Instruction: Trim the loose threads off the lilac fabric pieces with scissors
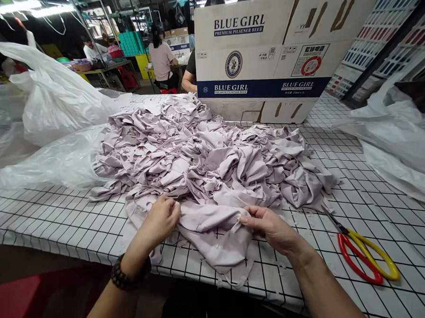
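Observation:
A pale mauve piece of fabric point(216, 230) stretches between my two hands at the front of the table. My left hand point(164, 216), with a dark beaded bracelet on its wrist, pinches the fabric's left part. At its right end, my right hand point(268, 226) grips the cloth between thumb and fingers. The lower part of this piece hangs down toward the table's front edge. Just behind it lies a large heap of crumpled mauve fabric pieces point(198, 150). To the right of my right hand lie scissors point(360, 251) with one red and one yellow handle.
A table point(69, 218) with a white, black-grid cover bears everything. Behind the heap stands a Blue Girl cardboard box point(253, 57). Translucent plastic bags point(63, 105) lie at left, another plastic bag point(403, 134) at right. A red stool point(38, 301) is below left. People sit farther back.

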The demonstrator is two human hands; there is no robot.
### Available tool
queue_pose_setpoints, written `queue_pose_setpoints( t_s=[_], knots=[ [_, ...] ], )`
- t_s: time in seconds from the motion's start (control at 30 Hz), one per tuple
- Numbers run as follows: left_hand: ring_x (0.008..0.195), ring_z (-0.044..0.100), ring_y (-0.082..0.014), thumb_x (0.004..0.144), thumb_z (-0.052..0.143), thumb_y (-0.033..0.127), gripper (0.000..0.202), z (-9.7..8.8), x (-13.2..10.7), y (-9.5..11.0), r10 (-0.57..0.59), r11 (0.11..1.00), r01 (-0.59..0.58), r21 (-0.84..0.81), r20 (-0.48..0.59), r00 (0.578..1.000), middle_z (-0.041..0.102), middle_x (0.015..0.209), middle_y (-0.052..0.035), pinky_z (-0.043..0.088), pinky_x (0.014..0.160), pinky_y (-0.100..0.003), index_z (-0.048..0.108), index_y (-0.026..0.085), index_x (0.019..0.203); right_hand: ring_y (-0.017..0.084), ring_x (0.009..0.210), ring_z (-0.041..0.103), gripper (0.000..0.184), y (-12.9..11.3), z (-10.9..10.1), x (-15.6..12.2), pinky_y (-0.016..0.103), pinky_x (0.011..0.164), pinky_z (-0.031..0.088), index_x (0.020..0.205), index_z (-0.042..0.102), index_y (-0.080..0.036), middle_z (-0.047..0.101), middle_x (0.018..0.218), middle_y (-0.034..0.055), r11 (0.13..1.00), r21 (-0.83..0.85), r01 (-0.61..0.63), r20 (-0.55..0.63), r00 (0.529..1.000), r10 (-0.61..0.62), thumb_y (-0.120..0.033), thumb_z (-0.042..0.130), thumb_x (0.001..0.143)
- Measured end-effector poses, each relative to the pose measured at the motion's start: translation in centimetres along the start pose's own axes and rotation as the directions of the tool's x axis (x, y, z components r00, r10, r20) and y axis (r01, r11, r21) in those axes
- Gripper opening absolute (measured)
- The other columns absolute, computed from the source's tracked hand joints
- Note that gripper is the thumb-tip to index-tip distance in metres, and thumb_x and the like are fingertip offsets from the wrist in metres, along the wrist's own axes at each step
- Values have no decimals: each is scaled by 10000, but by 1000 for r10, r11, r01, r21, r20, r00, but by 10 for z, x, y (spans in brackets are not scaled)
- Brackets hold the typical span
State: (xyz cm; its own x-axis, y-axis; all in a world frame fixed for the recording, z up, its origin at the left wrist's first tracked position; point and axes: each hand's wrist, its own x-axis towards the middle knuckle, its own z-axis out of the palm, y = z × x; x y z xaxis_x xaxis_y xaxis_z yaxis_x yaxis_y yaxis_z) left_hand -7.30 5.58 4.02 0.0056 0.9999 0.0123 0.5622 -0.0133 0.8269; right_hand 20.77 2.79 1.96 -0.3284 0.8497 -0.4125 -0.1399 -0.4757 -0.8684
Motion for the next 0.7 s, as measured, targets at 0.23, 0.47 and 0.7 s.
queue_pose_setpoints(
  t_s=[0.23, 0.47, 0.7],
  knots=[
    [1017, 560, -274, 812, 643, 364, 270, 28, -73, 28, 39, 977, -53, -209, -70, 997, 566, 1064, -108, 441, 936, -427, 611, 192, 1017, 138, 690, 599, 302, -24, 22, 1, 261, 647, 492, 834, 666, -188, 655, 762, -7, 978, -105, 178, 3, 984, -178, -440, 774, 706],
    [693, 644, -178, 769, 722, 460, 335, 46, -74, 35, -152, 277, 470, -838, 445, 883, 671, 712, -47, 522, 663, -273, 670, 132, 814, 218, 747, 657, 397, -5, 101, -29, 327, 651, 494, 1195, 645, -219, 713, 921, 89, 301, -830, 469, 355, 861, -364, -99, 436, 880],
    [374, 532, -87, 945, 513, 262, 312, 12, -57, 14, -433, 2, 544, -839, 489, 757, 481, 410, 47, 519, 469, -193, 626, 123, 690, 140, 653, 637, 247, 3, 83, -26, 234, 571, 485, 1036, 632, -227, 660, 800, 9, 694, -641, 326, 149, 941, -305, -216, 422, 907]
  ],
)
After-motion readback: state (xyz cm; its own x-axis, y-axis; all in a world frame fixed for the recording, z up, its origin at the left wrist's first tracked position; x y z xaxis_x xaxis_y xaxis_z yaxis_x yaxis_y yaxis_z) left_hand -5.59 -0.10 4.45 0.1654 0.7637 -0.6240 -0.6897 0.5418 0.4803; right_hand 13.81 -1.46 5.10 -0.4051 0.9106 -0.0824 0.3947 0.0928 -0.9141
